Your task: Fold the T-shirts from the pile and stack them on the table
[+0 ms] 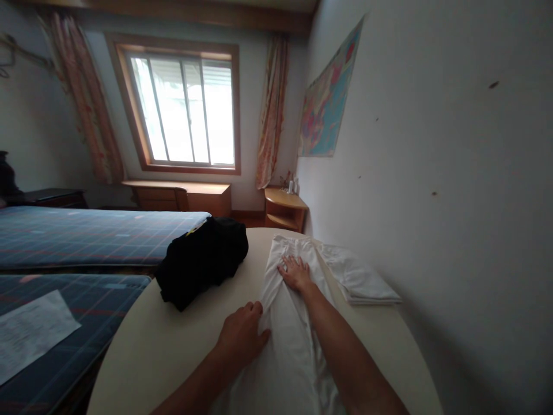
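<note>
White trousers (287, 351), with a gathered waistband at the far end, lie lengthwise on a round cream table (142, 351). My right hand (296, 274) rests flat on them just below the waistband, fingers spread. At their left edge is my left hand (242, 327), its fingers bent and its thumb apart from them, touching the cloth. Beside the trousers on the right sits a folded white garment (360, 276). A bundled black garment (205, 259) lies on the table's left side.
Plaid mattresses (99, 236) stand left of the table, with a printed sheet of paper (37, 331) on the nearer one. A white wall (453, 242) runs close along the right. Beyond the table are a corner shelf (285, 199) and a low wooden desk (207, 189) under the window.
</note>
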Demonstrator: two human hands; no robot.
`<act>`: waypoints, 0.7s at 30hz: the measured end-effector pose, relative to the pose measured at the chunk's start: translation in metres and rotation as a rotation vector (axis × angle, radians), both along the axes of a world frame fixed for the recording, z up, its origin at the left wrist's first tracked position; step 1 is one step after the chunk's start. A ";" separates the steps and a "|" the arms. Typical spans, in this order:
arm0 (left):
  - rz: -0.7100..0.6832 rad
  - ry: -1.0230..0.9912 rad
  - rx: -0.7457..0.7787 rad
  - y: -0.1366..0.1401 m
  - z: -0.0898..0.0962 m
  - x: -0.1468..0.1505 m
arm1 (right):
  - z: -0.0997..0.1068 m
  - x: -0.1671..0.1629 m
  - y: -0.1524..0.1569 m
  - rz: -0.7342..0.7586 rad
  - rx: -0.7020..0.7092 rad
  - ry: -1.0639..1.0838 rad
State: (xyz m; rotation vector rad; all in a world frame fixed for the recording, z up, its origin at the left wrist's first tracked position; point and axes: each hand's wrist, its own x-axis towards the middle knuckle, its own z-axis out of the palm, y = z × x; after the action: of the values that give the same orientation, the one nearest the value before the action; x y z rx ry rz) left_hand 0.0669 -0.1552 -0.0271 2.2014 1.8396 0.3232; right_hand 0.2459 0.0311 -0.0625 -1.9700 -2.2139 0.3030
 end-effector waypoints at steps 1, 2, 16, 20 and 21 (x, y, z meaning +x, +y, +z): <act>0.018 0.019 -0.030 -0.001 0.002 -0.001 | 0.001 0.001 0.003 0.004 0.001 0.007; 0.035 0.040 -0.059 -0.002 0.005 -0.001 | 0.002 0.002 0.005 0.010 0.000 0.013; -0.031 -0.431 0.001 -0.005 0.018 -0.005 | 0.012 0.036 -0.084 0.350 0.159 0.065; -0.194 -0.532 -0.137 -0.010 0.002 -0.003 | 0.010 0.041 -0.105 0.395 0.196 0.185; -0.215 -0.498 -0.159 -0.012 -0.003 -0.003 | 0.008 0.042 -0.108 0.398 0.205 0.207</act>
State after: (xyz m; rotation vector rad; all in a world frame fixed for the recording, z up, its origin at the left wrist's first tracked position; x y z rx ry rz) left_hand 0.0637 -0.1669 -0.0298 1.9605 1.3076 0.5950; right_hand 0.2880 -0.0770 -0.0549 -1.3255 -2.3751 0.2982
